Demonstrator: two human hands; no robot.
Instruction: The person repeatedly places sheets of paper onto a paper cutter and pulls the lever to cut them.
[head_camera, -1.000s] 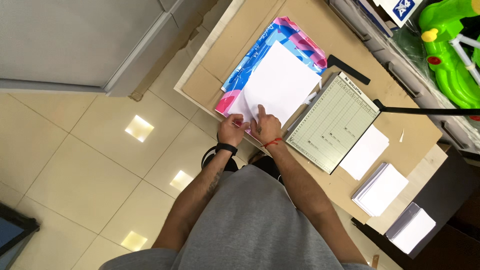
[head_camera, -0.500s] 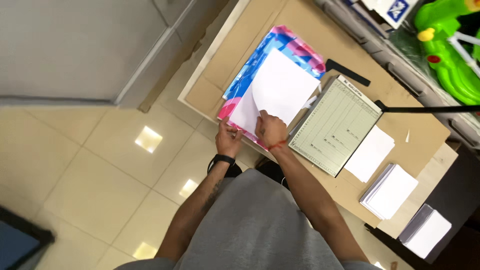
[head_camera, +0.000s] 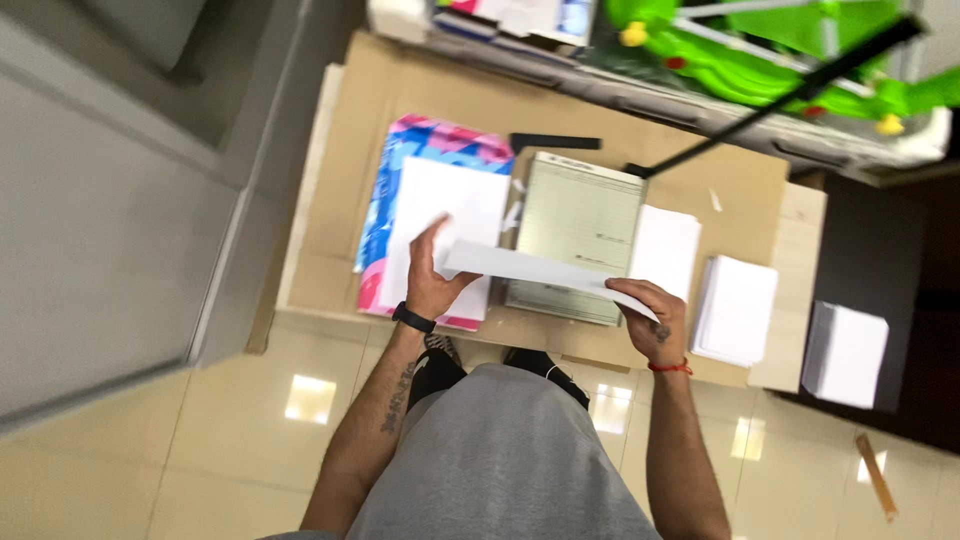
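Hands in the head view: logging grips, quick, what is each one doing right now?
Left hand: closed on one end of the white paper sheet, lifted over the table.
Right hand: closed on the sheet's other end.

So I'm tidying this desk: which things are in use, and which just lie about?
In use:
left hand
right hand
white sheet
paper stack

Lying about:
paper cutter
white stacks
green toy
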